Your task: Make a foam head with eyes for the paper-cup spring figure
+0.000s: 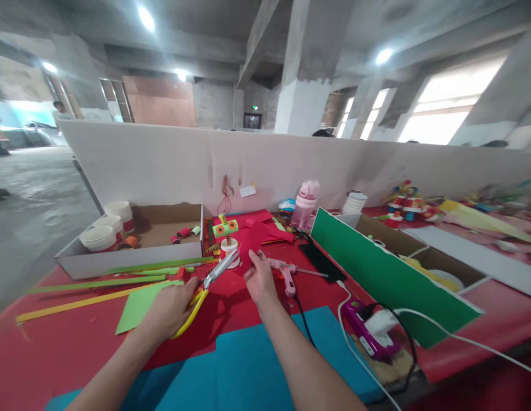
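Observation:
My left hand [173,307] is closed around the yellow handles of a pair of scissors [206,283]. The silver blades point up and to the right, close to the red paper. In my right hand [261,278] a piece of red paper [253,237] is pinched between thumb and fingers. Just behind the blades stands a small paper-cup figure [225,229] with a green head strip and round orange eyes. A pink glue gun [286,276] lies on the red table right of my right hand. Green paper [139,305] rests partly beneath my left hand.
At left, a shallow box [131,262] holds paper cups and small rolls. Green and yellow strips [88,301] lie before it. Blue sheets [248,359] cover the near edge. To the right are a phone [321,261], a green-sided box [385,274], a purple power strip [368,334] and cables.

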### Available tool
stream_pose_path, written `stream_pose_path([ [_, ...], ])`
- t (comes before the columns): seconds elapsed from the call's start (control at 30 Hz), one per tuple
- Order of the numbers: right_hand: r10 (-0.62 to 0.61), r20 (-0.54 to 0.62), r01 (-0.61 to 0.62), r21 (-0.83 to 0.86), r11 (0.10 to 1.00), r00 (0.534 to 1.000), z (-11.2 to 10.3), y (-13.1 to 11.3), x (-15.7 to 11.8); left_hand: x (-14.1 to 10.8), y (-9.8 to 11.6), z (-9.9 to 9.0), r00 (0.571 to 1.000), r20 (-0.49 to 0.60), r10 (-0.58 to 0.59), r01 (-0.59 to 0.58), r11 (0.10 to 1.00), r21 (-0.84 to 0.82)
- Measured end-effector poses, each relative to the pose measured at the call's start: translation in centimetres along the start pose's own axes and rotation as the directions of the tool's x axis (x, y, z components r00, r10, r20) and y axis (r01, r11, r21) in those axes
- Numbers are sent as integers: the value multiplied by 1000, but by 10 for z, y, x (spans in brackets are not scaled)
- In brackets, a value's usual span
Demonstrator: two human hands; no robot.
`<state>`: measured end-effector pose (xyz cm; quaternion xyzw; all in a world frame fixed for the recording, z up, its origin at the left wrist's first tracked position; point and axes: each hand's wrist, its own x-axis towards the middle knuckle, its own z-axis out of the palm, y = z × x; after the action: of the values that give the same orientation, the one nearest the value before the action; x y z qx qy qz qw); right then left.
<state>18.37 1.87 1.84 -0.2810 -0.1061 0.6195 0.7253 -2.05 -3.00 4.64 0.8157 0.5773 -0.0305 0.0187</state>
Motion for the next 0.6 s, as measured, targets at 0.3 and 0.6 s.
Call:
stream_pose_path([
  [0.3, -12, 60, 11, 10, 1000, 998, 5, 1, -6, 0, 3, -7, 1000, 10, -29, 28, 998, 65],
  [0.6, -67, 47, 69, -30, 997, 997, 0, -1, 0, -1, -2, -10, 998, 0, -69, 69, 996, 58],
])
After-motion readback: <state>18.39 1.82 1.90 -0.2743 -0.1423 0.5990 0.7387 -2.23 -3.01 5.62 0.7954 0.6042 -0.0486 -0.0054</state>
